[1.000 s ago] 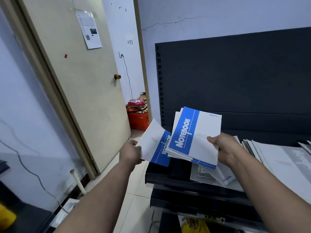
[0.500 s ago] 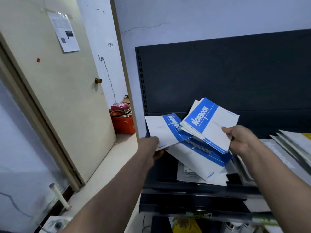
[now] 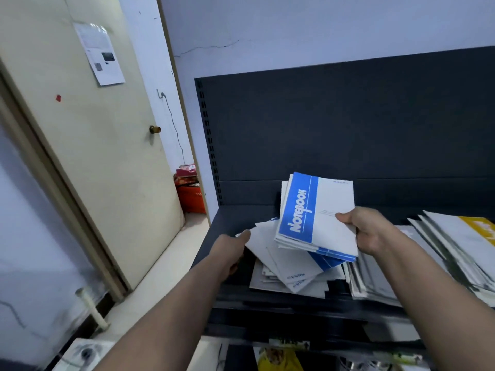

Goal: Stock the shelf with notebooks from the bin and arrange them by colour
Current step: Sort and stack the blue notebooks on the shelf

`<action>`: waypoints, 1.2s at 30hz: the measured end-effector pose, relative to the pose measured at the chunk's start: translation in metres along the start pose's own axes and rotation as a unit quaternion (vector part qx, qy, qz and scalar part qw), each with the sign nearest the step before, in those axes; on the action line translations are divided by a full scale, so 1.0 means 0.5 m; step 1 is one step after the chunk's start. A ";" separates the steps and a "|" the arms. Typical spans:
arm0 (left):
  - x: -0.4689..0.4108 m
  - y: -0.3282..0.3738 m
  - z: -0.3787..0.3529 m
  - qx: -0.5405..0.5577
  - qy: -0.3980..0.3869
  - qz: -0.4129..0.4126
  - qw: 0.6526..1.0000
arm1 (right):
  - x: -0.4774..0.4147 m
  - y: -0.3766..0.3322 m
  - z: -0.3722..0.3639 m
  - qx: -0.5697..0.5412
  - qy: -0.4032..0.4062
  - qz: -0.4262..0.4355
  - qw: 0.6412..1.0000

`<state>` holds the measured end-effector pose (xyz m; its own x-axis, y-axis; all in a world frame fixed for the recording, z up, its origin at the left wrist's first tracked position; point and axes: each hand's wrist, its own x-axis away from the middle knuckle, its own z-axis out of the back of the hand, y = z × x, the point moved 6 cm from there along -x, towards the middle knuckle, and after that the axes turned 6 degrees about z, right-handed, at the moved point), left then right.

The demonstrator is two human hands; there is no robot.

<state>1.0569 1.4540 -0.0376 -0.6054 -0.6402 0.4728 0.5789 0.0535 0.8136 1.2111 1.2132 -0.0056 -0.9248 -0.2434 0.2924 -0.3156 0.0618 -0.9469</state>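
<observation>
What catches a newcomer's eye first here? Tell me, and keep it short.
First the blue notebooks, a fanned stack lettered NOTEBOOK, which the right hand grips above the middle of the dark shelf. Below them a loose white pile lies on the shelf, with the left hand at its left corner. A yellow notebook shows at the far right.

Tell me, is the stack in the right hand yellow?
No, the right hand grips a stack of blue-and-white notebooks; a yellow cover lies further right.
</observation>
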 end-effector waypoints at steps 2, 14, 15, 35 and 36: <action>-0.002 -0.007 -0.013 0.023 -0.025 0.032 0.999 | -0.012 -0.007 -0.012 0.055 -0.035 0.018 0.998; -0.005 0.035 -0.074 0.105 -0.026 -0.065 0.992 | -0.060 0.016 -0.096 0.373 -0.139 0.106 0.911; -0.003 0.040 -0.082 0.115 -0.038 -0.068 0.990 | -0.063 0.022 -0.094 0.369 -0.145 0.104 0.912; 0.043 0.146 0.191 0.193 -0.055 -0.301 0.932 | 0.091 -0.024 -0.329 0.080 -0.169 0.297 0.936; 0.030 0.130 0.199 0.190 -0.054 -0.298 0.934 | 0.096 -0.014 -0.341 0.090 -0.170 0.307 0.932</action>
<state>1.0311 1.5242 0.0561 -0.8219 -0.5628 -0.0883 -0.1028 -0.0059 0.9947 1.1323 1.3663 0.0378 -0.7889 -0.5106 -0.3419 0.3197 0.1340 -0.9380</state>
